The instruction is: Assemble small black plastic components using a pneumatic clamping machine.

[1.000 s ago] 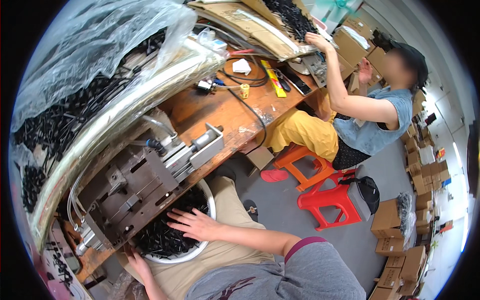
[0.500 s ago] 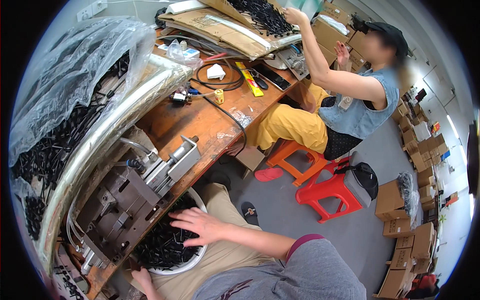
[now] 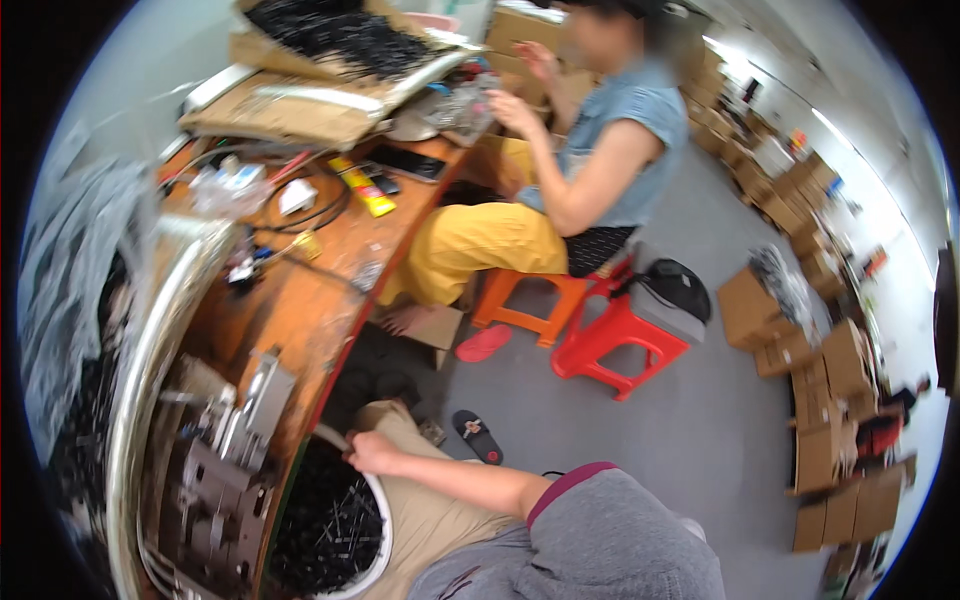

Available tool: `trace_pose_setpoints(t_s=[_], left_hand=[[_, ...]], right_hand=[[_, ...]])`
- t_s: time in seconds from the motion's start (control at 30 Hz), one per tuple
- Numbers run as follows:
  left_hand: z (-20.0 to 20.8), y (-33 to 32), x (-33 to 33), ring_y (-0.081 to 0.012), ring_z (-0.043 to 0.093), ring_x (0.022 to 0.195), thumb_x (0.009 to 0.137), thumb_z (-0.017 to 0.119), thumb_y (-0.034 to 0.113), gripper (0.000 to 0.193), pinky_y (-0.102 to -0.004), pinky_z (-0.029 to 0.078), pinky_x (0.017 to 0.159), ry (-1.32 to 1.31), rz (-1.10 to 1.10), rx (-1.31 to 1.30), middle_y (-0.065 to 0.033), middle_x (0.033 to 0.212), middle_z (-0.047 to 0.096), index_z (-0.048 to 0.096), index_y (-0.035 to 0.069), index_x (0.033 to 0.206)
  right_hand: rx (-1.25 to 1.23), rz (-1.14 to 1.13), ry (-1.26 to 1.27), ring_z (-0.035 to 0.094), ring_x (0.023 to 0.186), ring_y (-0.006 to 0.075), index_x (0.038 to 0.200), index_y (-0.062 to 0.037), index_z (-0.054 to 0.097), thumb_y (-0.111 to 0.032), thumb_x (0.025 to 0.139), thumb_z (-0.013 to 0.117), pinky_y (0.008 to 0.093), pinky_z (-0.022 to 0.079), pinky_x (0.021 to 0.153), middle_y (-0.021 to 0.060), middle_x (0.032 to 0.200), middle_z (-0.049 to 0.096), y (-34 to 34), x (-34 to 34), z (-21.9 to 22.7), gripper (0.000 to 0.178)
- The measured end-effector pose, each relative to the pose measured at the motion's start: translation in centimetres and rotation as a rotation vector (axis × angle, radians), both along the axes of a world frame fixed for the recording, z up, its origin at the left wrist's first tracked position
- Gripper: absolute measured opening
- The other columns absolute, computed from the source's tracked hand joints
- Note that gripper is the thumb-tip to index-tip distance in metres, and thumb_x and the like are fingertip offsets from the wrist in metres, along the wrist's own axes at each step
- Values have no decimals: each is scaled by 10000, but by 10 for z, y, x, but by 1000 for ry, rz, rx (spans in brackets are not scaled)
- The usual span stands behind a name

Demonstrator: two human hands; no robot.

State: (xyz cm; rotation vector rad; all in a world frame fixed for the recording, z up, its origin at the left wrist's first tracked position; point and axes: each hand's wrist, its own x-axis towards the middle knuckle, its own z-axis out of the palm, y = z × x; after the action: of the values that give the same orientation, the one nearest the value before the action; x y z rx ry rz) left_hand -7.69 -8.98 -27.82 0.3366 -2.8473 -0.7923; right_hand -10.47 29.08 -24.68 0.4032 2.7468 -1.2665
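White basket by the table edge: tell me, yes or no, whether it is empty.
No, the white basket holds a heap of thin black parts, seen beside the right hand.

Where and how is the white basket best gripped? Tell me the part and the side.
Likely best by the rim of the white basket, coming from the right, over the tan trousers: there the curved edge stands bare beside the black parts, while the table hides the left side. The right hand is at the far rim.
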Motion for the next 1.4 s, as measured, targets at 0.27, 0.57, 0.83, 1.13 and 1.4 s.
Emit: trace_pose_setpoints(t_s=[0.27,0.57,0.83,1.13,1.4], left_hand=[[40,150,-66,-305,541,1206,795,563,25,492,-360,391,1034,49,-275,22,-215,1281,590,544,-83,1274],[41,226,-85,-310,539,1208,800,551,63,495,-363,389,1036,-26,-467,10,-217,1282,589,546,-80,1274],[39,231,-88,-314,537,1209,805,541,96,499,-366,387,1038,-73,-487,2,-219,1282,587,548,-77,1273],[42,225,-92,-319,535,1210,811,529,134,507,-369,385,1040,-96,-479,3,-222,1283,585,550,-73,1273],[44,221,-95,-323,534,1211,816,518,168,516,-372,384,1042,-104,-474,5,-224,1283,584,552,-70,1273]], right_hand=[[241,15,135,532,1027,268,938,-29,634,-282,750,693,392,398,890,110,965,600,-16,46,26,320],[320,10,201,486,1077,277,1051,8,600,-311,787,624,400,345,954,132,1069,570,-27,41,-2,415],[331,-3,261,481,1046,269,1009,-5,585,-300,803,626,383,343,932,120,1028,552,-28,40,-7,362],[310,24,212,482,1046,266,1026,-5,569,-296,812,622,378,351,922,118,1034,547,-26,40,-1,365],[321,28,240,489,1034,269,1020,-2,566,-301,814,621,384,356,915,121,1016,550,-27,39,-3,367]])
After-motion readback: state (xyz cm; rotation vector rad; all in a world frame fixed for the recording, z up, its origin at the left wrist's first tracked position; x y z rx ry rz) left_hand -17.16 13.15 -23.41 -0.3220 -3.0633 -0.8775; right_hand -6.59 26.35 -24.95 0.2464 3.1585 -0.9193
